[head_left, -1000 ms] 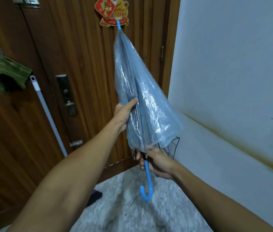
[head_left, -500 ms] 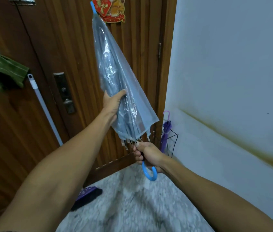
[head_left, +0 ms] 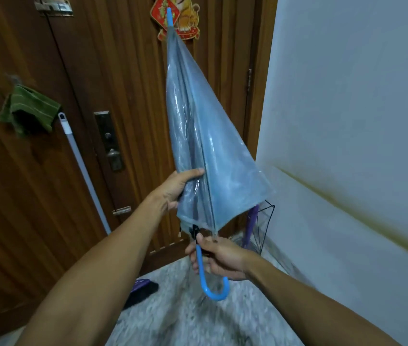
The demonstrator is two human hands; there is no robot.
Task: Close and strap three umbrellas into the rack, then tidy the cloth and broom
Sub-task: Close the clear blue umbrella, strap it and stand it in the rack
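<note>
My right hand (head_left: 219,258) grips the blue hooked handle (head_left: 209,280) of the clear plastic umbrella (head_left: 205,151), fingers curled around it just below the canopy's lower edge. My left hand (head_left: 176,189) clasps the folded canopy near its lower left side, thumb across the front. The umbrella is collapsed but loose, held tip upward; its blue tip (head_left: 169,17) overlaps the red door ornament (head_left: 176,17). Behind the canopy's lower right corner stands the black wire rack (head_left: 264,226) in the floor corner beside the white wall (head_left: 347,96), holding a purple umbrella (head_left: 252,224). On the wooden door (head_left: 123,83) at left hangs the green cloth (head_left: 29,108); the broom handle (head_left: 83,171) leans just beside it, and the dark broom head (head_left: 140,292) lies on the speckled floor (head_left: 185,315).
</note>
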